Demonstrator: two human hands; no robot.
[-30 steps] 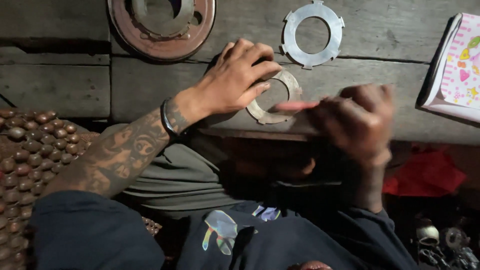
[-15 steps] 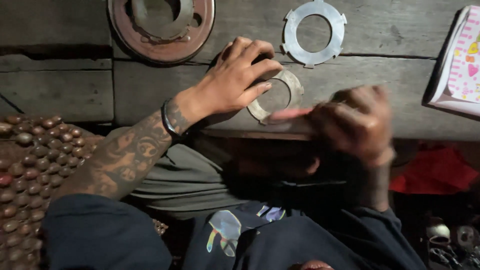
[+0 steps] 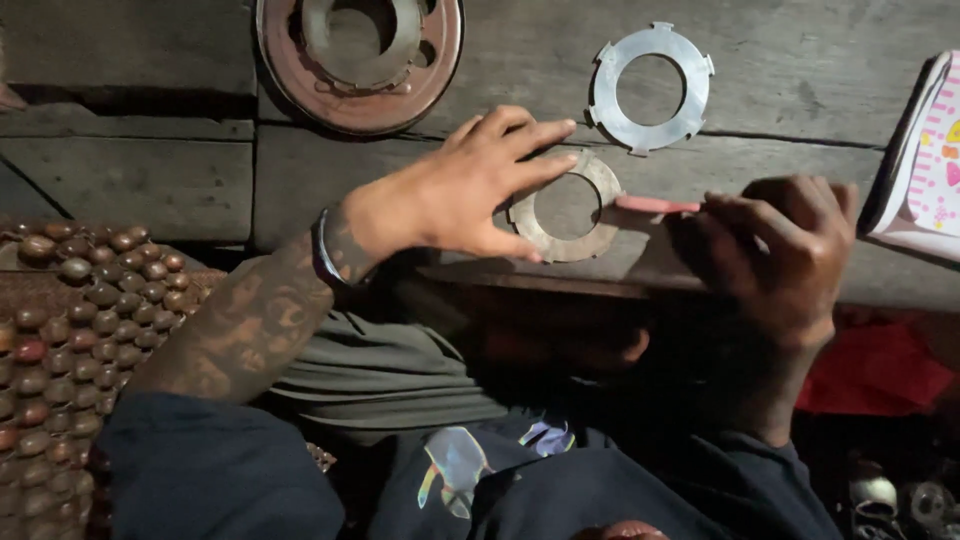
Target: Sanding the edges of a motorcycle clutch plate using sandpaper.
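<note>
Head view: left hand (image 3: pixel 470 190) is still pinching the ring (image 3: pixel 566 207), right hand (image 3: pixel 780 250) keeps gripping a red tool (image 3: pixel 655 205) beside it on wooden planks (image 3: pixel 150 180).

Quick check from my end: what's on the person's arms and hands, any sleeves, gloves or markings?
No gloves on either hand. The left forearm is covered in dark tattoos, with a dark wristband at the wrist and a dark blue sleeve pushed up near the elbow. The right hand is bare; its arm sits in shadow.

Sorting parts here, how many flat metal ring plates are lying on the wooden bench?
2: a bright notched ring plate at the upper right, and a duller ring plate under the left hand, beside the right hand. Others may be hidden inside the rusty round housing.
</note>
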